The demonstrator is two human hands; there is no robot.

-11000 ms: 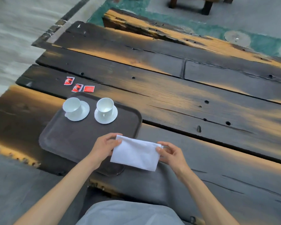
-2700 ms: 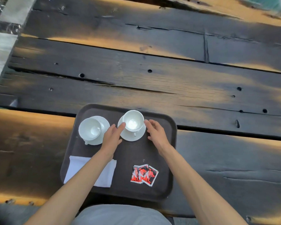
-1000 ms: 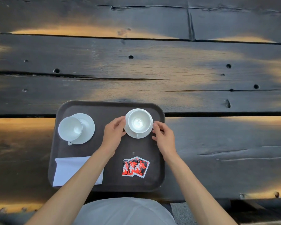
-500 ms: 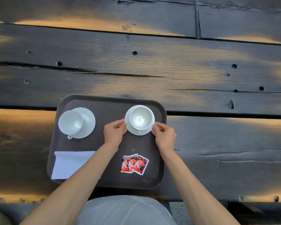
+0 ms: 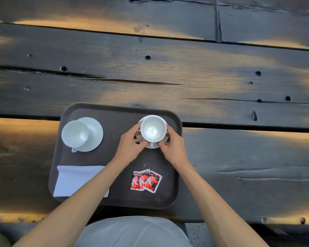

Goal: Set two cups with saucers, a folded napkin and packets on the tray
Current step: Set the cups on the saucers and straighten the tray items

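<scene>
A dark brown tray [image 5: 118, 113] lies on the wooden table near its front edge. At its far left a white cup [image 5: 75, 133] stands on a saucer [image 5: 95, 132]. At the far right a second white cup [image 5: 153, 128] sits on its saucer [image 5: 152, 146]. My left hand [image 5: 130, 145] grips that saucer's left side and my right hand [image 5: 173, 147] its right side. A folded white napkin [image 5: 75, 179] lies at the tray's near left, partly under my left forearm. Three red packets [image 5: 145, 180] overlap at the near right.
The table [image 5: 168, 77] is made of dark, weathered planks with gaps, cracks and bolt holes. Its front edge runs just below the tray. My lap in light clothing [image 5: 132, 232] shows at the bottom.
Both hands have closed in tighter around the right saucer, fingers curling under its rim. The cup now sits slightly nearer me. Earlier the napkin and packets were off the tray.
</scene>
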